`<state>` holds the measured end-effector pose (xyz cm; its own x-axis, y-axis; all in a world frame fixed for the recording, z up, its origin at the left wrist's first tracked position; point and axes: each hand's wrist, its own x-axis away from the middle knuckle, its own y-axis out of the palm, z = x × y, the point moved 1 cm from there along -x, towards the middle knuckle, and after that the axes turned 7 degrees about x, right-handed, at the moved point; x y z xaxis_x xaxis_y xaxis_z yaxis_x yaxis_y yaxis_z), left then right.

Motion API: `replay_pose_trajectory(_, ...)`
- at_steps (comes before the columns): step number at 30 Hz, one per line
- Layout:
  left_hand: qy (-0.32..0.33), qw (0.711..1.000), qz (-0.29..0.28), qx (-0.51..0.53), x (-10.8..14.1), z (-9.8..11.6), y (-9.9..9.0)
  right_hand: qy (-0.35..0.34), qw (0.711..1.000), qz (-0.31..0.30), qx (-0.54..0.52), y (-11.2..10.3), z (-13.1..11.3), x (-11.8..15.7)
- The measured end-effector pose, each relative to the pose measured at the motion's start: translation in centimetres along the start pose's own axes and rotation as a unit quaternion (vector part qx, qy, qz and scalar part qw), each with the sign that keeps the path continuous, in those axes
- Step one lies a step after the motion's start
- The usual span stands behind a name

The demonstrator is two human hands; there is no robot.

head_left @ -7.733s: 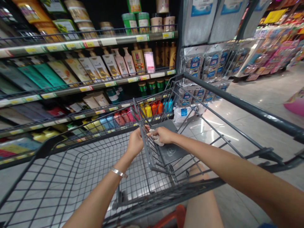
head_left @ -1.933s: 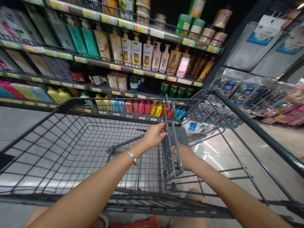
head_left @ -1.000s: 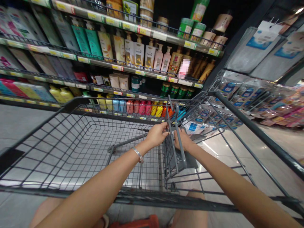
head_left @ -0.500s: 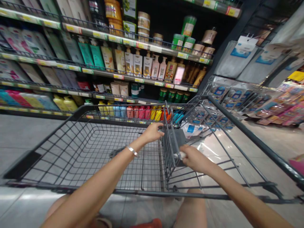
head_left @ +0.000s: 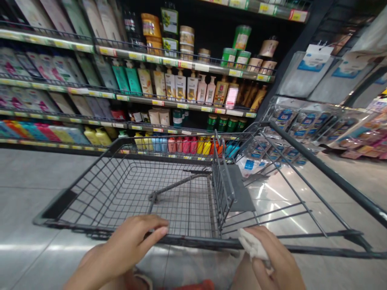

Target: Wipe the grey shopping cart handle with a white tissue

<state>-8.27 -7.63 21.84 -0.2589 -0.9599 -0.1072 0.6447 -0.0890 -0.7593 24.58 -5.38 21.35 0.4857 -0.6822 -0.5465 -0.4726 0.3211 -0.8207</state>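
one cam, worn on my head, facing forward and down; my left hand (head_left: 133, 241) and right hand (head_left: 281, 259) are super close along the bottom; the cart (head_left: 199, 241) fills the middle; the shelves (head_left: 169, 103) sit farther back up top

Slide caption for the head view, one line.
Right hand holding a pale cloth at the near rim of a shopping cart, left hand loosely open, stocked shelves beyond.

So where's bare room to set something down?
The basket floor, between the cart's left end and the divider, is bare; so is the grey panel right of it. Crowded: the packed shelves behind, and the near rim, by the left hand and the right hand holding a white cloth.
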Motion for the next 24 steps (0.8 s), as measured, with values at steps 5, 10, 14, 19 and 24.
replay_pose_trajectory(5, 0.109, 0.981, 0.128, -0.095, 0.6, -0.1, 1.4, -0.016, 0.995, 0.098, 0.031, 1.9, 0.1, -0.5)
replay_pose_trajectory(10, 0.12, 0.952, 0.227, -0.166, -0.7, 0.6, 3.1, -0.02, 0.993, 0.11, 0.033, 2.4, 1.6, -1.2)
replay_pose_trajectory(14, 0.105, 0.941, 0.262, -0.188, -2.1, 0.9, 4.2, -0.017, 0.994, 0.105, 0.035, 2.6, 3.6, -2.4)
replay_pose_trajectory(19, 0.088, 0.935, 0.276, -0.206, -4.4, 1.9, 4.9, 0.036, 0.995, 0.086, 0.043, 3.4, 6.5, -4.2)
replay_pose_trajectory(24, 0.075, 0.934, 0.27, -0.221, -7.0, 2.8, 6.3, 0.077, 0.988, 0.095, 0.092, 4.6, 9.9, -6.1)
